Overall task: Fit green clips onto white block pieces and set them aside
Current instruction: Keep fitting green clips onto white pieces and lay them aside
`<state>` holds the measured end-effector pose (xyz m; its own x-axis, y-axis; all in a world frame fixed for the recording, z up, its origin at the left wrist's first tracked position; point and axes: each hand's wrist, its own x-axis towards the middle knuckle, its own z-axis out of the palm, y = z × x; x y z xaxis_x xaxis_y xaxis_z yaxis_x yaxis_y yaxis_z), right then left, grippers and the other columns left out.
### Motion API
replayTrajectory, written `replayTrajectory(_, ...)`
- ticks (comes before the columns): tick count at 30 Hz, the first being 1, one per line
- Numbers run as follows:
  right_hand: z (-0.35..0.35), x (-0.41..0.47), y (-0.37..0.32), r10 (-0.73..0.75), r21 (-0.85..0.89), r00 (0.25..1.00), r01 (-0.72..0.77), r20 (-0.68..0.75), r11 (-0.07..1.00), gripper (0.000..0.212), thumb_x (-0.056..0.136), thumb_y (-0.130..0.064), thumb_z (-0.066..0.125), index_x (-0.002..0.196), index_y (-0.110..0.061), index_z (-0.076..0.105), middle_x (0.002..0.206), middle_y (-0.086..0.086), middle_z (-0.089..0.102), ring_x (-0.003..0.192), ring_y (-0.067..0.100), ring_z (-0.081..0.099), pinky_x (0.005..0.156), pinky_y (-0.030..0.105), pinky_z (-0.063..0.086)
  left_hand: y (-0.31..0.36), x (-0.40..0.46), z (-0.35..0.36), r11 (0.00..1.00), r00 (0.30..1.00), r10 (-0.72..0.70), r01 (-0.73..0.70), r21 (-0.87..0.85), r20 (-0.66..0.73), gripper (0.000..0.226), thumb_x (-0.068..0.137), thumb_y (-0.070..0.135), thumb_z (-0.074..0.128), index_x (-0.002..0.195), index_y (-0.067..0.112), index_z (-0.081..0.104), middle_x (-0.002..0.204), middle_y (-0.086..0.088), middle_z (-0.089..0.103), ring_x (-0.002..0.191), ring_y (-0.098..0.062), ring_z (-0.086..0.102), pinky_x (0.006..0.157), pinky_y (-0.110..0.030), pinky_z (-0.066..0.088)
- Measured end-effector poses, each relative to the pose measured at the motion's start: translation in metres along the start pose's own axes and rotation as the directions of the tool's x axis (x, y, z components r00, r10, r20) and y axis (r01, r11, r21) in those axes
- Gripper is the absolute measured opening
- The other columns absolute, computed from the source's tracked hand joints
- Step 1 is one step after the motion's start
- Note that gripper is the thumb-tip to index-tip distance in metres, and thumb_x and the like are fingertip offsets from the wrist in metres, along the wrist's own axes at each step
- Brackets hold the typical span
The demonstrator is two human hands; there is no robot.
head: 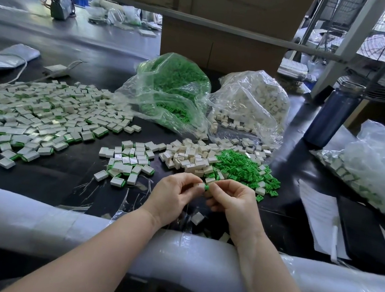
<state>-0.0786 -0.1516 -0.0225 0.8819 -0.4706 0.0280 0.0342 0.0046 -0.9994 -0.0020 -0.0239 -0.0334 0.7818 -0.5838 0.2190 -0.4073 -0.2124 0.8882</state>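
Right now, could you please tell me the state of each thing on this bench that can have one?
Left hand: pinching a white block.
Right hand: pinching a green clip against it.
White block: held, clip not clearly seated.
Green clip: at the block's end.
Bag of green clips: open, spilling.
Bag of white blocks: open, spilling.
Finished pieces: spread flat, set aside.
Blue bottle: upright, capped.

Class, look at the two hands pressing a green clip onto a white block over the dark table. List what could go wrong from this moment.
1. The left hand and right hand pinch the clip only at the fingertips; it may slip or seat crooked.
2. A dropped piece could land among the loose blocks and clips just behind, mixing with unfinished stock.
3. One block lies near the padded edge and might be knocked off.
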Motion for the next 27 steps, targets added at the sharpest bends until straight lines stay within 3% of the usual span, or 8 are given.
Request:
replayTrajectory(5, 0.0030, -0.0005, 0.0006, -0.007, -0.119, 1.000, 0.008, 0.004, 0.993, 0.013, 0.085, -0.001, 0.063, 0.074, -0.006, 0.065, 0.057, 0.005, 0.063, 0.047, 0.009, 0.057, 0.046, 0.018, 0.047, -0.0003, 0.0010, -0.0040, 0.999, 0.997, -0.039, 0.039, 0.000, 0.060, 0.012, 0.091, 0.019, 0.058, 0.093, 0.014, 0.069, 0.085, 0.001, 0.070, 0.082, -0.014, 0.064, 0.081, -0.025, 0.050)
replayTrajectory(10, 0.0058, -0.0003, 0.0003, 0.016, -0.193, 1.000, -0.012, 0.020, 0.981, 0.015, 0.087, -0.001, 0.060, 0.073, -0.006, 0.063, 0.054, 0.001, 0.061, 0.043, 0.006, 0.055, 0.045, 0.016, 0.046, -0.0002, 0.0010, -0.0031, 0.996, 0.990, -0.090, 0.087, 0.031, 0.112, 0.014, 0.091, 0.020, 0.057, 0.090, 0.014, 0.070, 0.085, -0.005, 0.071, 0.086, -0.022, 0.065, 0.087, -0.040, 0.050)
replayTrajectory(15, 0.0044, -0.0019, -0.0006, 0.038, -0.221, 0.998, -0.026, 0.051, 0.975, 0.018, 0.087, -0.001, 0.060, 0.071, -0.007, 0.062, 0.053, -0.001, 0.060, 0.042, 0.003, 0.053, 0.045, 0.014, 0.044, -0.0003, 0.0002, -0.0043, 0.990, 0.988, -0.072, 0.054, 0.133, 0.136, 0.013, 0.091, 0.021, 0.058, 0.089, 0.017, 0.070, 0.080, 0.001, 0.068, 0.079, -0.015, 0.061, 0.081, -0.031, 0.049)
replayTrajectory(20, 0.0062, -0.0015, -0.0003, -0.041, -0.245, 0.998, 0.054, 0.055, 0.968, 0.016, 0.088, -0.004, 0.059, 0.075, -0.013, 0.061, 0.067, -0.001, 0.061, 0.057, 0.004, 0.056, 0.053, 0.018, 0.048, 0.0021, -0.0005, -0.0044, 0.997, 0.990, -0.058, 0.052, 0.051, 0.130, 0.016, 0.091, 0.021, 0.057, 0.093, 0.012, 0.070, 0.087, -0.006, 0.071, 0.085, -0.022, 0.064, 0.085, -0.035, 0.049)
replayTrajectory(23, 0.0051, -0.0009, 0.0003, -0.077, -0.191, 0.997, 0.077, 0.006, 0.979, 0.015, 0.086, -0.001, 0.060, 0.081, -0.015, 0.062, 0.073, 0.003, 0.063, 0.063, 0.009, 0.059, 0.052, 0.019, 0.049, 0.0039, -0.0005, -0.0019, 0.999, 0.995, -0.041, 0.039, 0.027, 0.092, 0.015, 0.090, 0.021, 0.059, 0.098, 0.013, 0.070, 0.092, -0.003, 0.071, 0.089, -0.018, 0.065, 0.088, -0.035, 0.049)
replayTrajectory(27, 0.0034, 0.0000, 0.0009, -0.058, -0.140, 0.997, 0.051, -0.046, 0.989, 0.014, 0.085, 0.003, 0.061, 0.081, -0.010, 0.064, 0.069, 0.005, 0.062, 0.052, 0.005, 0.057, 0.048, 0.017, 0.048, 0.0040, -0.0009, -0.0011, 0.999, 0.999, -0.028, 0.029, -0.019, 0.044, 0.022, 0.079, 0.014, 0.072, 0.098, 0.017, 0.063, 0.082, 0.002, 0.060, 0.072, -0.014, 0.054, 0.075, -0.028, 0.051)
